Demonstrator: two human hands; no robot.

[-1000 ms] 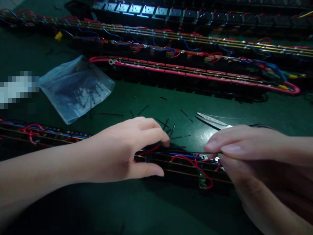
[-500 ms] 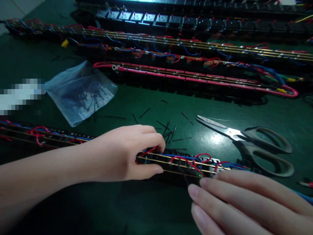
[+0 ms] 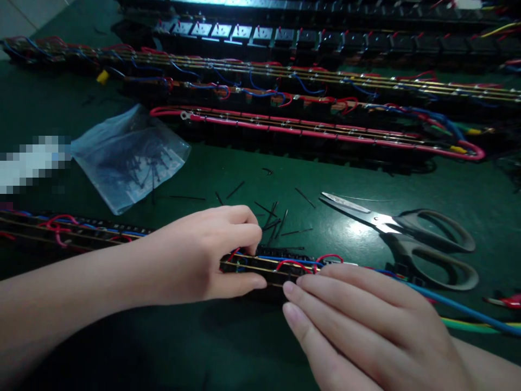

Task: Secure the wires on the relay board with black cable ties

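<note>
A long black socket strip (image 3: 280, 265) with brass rails and red and blue wires lies across the green table in front of me. My left hand (image 3: 199, 255) is closed around it, thumb on the near side and fingers curled over the far side. My right hand (image 3: 358, 320) lies flat over the strip's right part, fingers stretched out and close together, pointing left; nothing shows in it.
Grey-handled scissors (image 3: 411, 236) lie right of centre. Cut black tie ends (image 3: 272, 212) are scattered behind the strip. A clear bag of black ties (image 3: 130, 155) sits at left. Several wired strips (image 3: 317, 130) fill the back. Blue and green-yellow wires (image 3: 468, 315) trail right.
My right hand came down from above the strip, then slid left and up until it lies over the strip's right part. The scissors came into view. The left hand kept its grip.
</note>
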